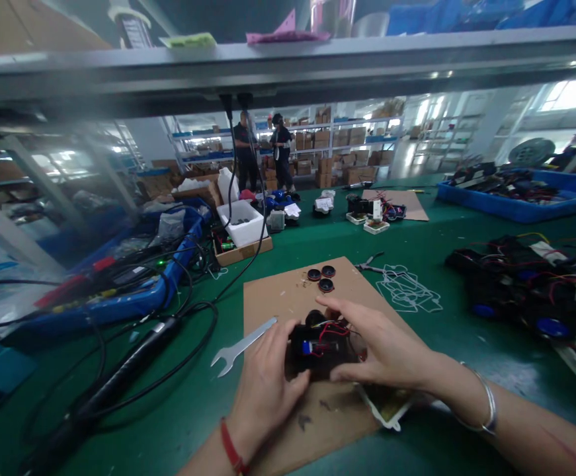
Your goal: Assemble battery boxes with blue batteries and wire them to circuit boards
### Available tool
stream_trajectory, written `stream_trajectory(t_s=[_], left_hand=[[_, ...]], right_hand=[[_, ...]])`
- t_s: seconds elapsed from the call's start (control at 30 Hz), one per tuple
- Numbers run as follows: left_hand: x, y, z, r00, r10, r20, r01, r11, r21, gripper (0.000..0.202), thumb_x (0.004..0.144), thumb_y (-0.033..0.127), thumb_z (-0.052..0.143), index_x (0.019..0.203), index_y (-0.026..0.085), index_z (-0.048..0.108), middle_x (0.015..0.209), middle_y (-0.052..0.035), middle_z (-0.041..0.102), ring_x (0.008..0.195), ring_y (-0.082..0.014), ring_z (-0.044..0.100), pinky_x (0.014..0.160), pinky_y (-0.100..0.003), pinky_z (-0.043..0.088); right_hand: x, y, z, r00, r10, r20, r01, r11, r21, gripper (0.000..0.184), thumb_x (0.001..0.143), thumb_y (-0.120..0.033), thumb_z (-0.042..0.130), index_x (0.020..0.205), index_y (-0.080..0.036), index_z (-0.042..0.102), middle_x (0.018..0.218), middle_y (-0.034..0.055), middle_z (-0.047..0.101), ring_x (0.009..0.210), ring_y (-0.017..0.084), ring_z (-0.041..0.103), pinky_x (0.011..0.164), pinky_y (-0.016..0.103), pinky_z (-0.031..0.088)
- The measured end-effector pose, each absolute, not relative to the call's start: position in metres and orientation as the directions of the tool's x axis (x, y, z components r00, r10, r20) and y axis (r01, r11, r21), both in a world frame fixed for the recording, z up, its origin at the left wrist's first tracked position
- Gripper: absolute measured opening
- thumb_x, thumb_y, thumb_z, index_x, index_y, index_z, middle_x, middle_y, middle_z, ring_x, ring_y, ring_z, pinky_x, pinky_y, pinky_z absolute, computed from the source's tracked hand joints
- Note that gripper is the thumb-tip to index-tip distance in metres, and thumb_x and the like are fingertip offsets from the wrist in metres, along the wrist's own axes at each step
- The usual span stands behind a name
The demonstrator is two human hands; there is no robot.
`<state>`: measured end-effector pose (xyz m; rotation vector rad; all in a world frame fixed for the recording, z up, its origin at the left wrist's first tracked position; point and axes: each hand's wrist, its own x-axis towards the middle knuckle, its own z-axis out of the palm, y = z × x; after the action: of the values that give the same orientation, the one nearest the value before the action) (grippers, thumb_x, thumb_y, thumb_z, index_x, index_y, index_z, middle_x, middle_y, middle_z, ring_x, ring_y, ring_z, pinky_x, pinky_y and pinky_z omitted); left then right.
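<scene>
A black plastic housing [317, 367] with red wires and a small blue part inside sits low over a cardboard sheet [268, 297]. My left hand [270, 377] grips its left side, thumb along the near edge. My right hand [384, 344] is curved round the right side, with thumb and fingers on it. Under my right wrist lies a white-edged cover [391, 410], partly hidden by the hand. An open-ended wrench [243, 347] rests just left of my left hand. Beyond the housing are three small round black speakers [326, 285].
Pliers [370, 264] and tangled white rings [409, 291] lie right of the cardboard. Black wired housings [520, 284] are piled at right, near a blue tray [506, 205]. Cables and a black rod-like tool [129, 360] cross the left. Two people [282, 149] stand far back.
</scene>
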<state>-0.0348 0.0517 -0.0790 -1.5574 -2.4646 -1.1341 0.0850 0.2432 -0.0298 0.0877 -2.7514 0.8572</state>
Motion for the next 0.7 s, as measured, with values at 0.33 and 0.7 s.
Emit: stream_trajectory(t_s=[0.33, 0.7], left_hand=[[-0.039, 0.060, -0.084, -0.720, 0.660, 0.214, 0.511, 0.296, 0.807, 0.048, 0.073, 0.020, 0.065, 0.115, 0.023, 0.043, 0.115, -0.0070, 0.058, 0.100, -0.0228, 0.062, 0.089, -0.042, 0.050], [-0.042, 0.064, -0.082, -0.832, 0.473, 0.289, 0.398, 0.146, 0.906, 0.046, 0.071, 0.027, 0.067, 0.111, 0.022, 0.046, 0.117, -0.0071, 0.055, 0.110, -0.0250, 0.058, 0.093, -0.041, 0.050]], right_hand=[[0.086, 0.245, -0.020, -0.932, 0.184, 0.311, -0.065, 0.762, -0.644, 0.024, 0.092, -0.022, 0.044, 0.103, -0.020, 0.066, 0.092, 0.0045, 0.071, 0.083, 0.017, 0.065, 0.076, 0.032, 0.048], [0.062, 0.298, -0.056, -0.919, 0.273, 0.286, -0.088, 0.563, -0.822, 0.030, 0.082, -0.015, 0.057, 0.112, -0.016, 0.061, 0.106, 0.0099, 0.066, 0.096, 0.019, 0.062, 0.084, 0.033, 0.050]])
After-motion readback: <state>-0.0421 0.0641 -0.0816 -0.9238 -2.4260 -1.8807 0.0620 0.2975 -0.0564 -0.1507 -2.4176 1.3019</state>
